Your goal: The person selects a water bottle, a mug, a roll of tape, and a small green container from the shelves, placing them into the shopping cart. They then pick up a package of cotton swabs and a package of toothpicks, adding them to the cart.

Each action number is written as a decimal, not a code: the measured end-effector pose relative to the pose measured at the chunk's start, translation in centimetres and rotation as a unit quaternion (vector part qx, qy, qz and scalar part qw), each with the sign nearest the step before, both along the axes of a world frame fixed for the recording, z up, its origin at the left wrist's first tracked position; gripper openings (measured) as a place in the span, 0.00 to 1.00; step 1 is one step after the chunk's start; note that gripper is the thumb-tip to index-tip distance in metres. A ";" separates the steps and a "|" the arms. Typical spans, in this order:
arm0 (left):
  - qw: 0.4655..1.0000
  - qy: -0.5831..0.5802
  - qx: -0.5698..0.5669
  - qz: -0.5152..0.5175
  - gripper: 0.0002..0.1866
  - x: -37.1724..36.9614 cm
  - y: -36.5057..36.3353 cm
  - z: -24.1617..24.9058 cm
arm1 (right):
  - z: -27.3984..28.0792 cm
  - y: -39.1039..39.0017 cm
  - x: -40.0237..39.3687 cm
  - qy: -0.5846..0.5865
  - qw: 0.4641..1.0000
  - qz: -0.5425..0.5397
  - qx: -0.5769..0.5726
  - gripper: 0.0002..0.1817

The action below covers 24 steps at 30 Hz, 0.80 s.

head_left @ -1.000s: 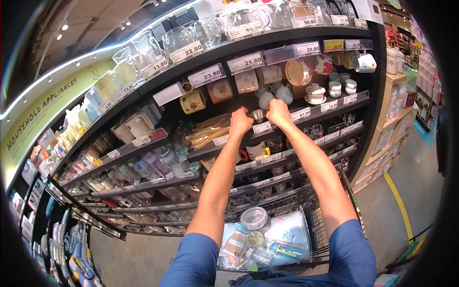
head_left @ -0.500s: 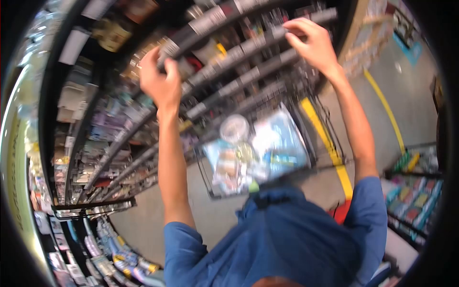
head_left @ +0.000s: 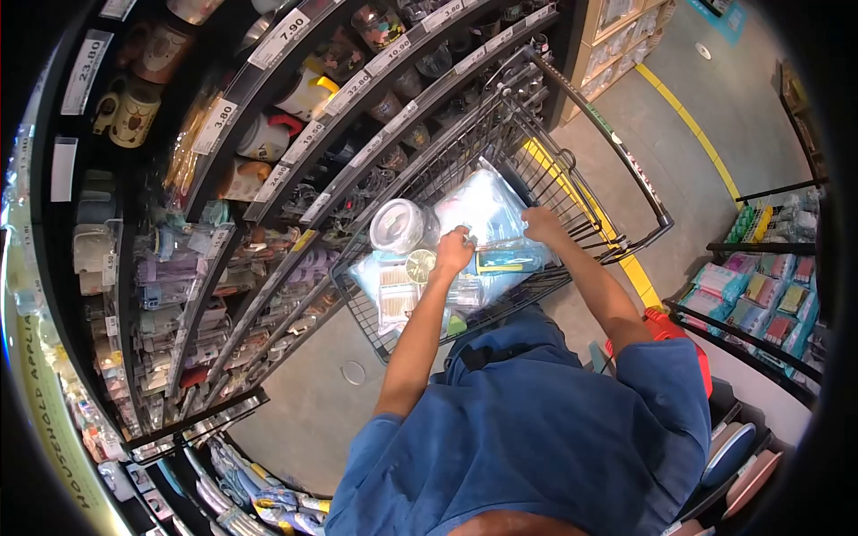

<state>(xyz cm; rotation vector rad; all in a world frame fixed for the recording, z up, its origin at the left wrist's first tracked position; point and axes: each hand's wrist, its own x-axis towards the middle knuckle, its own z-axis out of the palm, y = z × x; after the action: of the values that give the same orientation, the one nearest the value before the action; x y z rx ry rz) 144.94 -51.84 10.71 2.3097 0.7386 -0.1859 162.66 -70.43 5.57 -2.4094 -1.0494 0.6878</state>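
Observation:
My left hand [head_left: 455, 250] is over the goods in the shopping cart [head_left: 380, 348], its fingers curled by the round lime-slice item [head_left: 420, 265]; whether it grips anything is hidden. My right hand [head_left: 542, 225] is at the right edge of the white and blue plastic-wrapped package [head_left: 487, 210], fingers bent against it, with what they hold too small to make out. A clear round container [head_left: 397, 225] stands to the left of the package. Below it lies a pack of brown sticks [head_left: 398, 299].
Shelves of mugs [head_left: 134, 112] with price labels rise along the left and top. The cart's handle [head_left: 617, 138] is at the upper right. A yellow floor line [head_left: 697, 125] runs beyond it. Low racks of packaged goods [head_left: 760, 290] stand at the right, near a red object [head_left: 666, 330].
Both hands have come down from in front of the shelves to the goods in the cart. The view has shifted, and the cart's handle now shows at the upper right.

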 end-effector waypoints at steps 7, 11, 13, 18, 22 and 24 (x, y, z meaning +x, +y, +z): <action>0.962 0.270 0.032 -0.017 0.30 1.0 0.0 -6.3 | -2.5 1.8 -0.1 0.112 0.963 0.033 -0.243 0.25; 0.950 0.311 -0.001 0.039 0.33 1.9 -1.2 -2.6 | -7.8 2.1 -0.2 0.205 0.962 0.014 -0.181 0.29; 0.957 0.281 -0.037 0.063 0.33 1.8 -0.4 -5.7 | -6.9 2.0 -0.1 0.259 0.956 0.018 -0.134 0.29; 0.979 0.186 -0.057 0.061 0.29 0.9 1.1 -6.4 | -4.3 2.2 -0.6 0.347 0.928 -0.103 -0.091 0.26; 0.992 0.065 -0.043 0.099 0.27 1.1 2.1 -6.0 | -3.2 4.0 -0.5 0.309 0.943 -0.122 -0.034 0.32; 0.993 -0.032 0.009 0.111 0.26 1.6 2.2 -3.0 | -2.3 5.3 -0.3 0.257 0.960 -0.112 0.005 0.35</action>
<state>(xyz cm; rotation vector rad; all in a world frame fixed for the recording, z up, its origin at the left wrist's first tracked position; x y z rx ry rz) 146.50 -49.67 7.71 2.2196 0.9594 -0.0042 162.38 -65.13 3.27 -2.1153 -0.5552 1.1365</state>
